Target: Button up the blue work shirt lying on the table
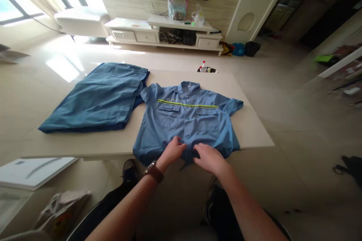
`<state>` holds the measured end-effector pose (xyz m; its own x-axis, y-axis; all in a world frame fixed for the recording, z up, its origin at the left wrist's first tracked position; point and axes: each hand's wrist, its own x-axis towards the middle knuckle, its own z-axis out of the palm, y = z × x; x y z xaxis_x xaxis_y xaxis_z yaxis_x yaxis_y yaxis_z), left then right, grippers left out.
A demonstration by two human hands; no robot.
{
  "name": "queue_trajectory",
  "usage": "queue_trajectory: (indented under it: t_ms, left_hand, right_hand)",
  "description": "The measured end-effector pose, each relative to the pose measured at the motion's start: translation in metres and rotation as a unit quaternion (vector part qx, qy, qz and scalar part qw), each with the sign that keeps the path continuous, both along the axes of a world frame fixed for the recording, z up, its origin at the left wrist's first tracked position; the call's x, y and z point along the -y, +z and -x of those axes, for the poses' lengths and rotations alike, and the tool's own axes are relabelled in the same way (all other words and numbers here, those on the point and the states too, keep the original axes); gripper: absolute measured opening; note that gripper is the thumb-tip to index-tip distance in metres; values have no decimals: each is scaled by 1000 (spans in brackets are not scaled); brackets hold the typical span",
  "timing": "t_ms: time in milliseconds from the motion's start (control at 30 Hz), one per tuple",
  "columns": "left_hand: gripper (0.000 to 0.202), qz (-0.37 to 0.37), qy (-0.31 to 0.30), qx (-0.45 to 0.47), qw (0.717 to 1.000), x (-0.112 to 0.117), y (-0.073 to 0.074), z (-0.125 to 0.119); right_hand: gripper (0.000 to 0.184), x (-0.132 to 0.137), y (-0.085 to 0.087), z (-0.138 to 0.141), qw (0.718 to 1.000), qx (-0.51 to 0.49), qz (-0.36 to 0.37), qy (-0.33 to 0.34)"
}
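Note:
A blue short-sleeved work shirt [172, 131] lies front up on the table, collar away from me. It has two chest pockets and a yellow-green stripe across the chest. Its lower end hangs over the near table edge, where the cloth bunches between my hands. My left hand [173, 150], with a watch on the wrist, is closed on the cloth just left of the button front. On the other side, my right hand [208, 155] curls its fingers onto the shirt near the hem; its fingertips are partly hidden.
Several folded blue garments [98, 98] lie stacked on the left of the white table [251, 131]. Beyond it stand bottles with red caps [203, 66] and a low white TV cabinet [124, 26]. A white board [36, 171] is at the lower left.

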<state>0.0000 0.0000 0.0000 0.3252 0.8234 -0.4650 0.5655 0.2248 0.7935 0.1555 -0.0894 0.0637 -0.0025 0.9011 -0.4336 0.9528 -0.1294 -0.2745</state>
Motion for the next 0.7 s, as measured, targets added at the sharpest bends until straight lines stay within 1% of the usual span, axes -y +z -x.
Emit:
queue_trajectory:
  t_ms: [100, 167, 233, 300, 367, 433, 533, 633, 700]
  left_hand:
    - [36, 54, 63, 32, 996, -4, -20, -7]
    - [35, 77, 85, 62, 991, -5, -30, -11]
    - [35, 91, 96, 98, 986, -5, -36, -13]
    - [38, 94, 102, 135, 981, -3, -38, -17]
    - [39, 88, 107, 174, 975, -1, -37, -21]
    - [39, 83, 114, 204, 969, 0, -33, -27]
    - [29, 87, 126, 233, 960, 2, -24, -34]
    - [16, 97, 118, 264, 952, 5, -14, -37]
    - [17, 90, 108, 278, 950, 7, -9, -36]
  right_hand:
    - [32, 3, -3, -12, 1000, -5, 6, -18]
    - [31, 4, -3, -16, 1000, -15, 6, -22]
    - [27, 2, -3, -15, 999, -23, -10, -25]
    - [23, -2, -3, -13, 998, -33, -39, -34]
    - [21, -7, -3, -9, 995, -52, -71, -48]
    - [22, -11, -3, -5, 991, -77, -89, -56]
    - [28, -13, -5, 1, 989, -104, -85, -56]
    - [35, -14, -8, 4, 987, -116, -92, -64]
    - [38, -15, -10, 5, 985, -120, -105, -70]
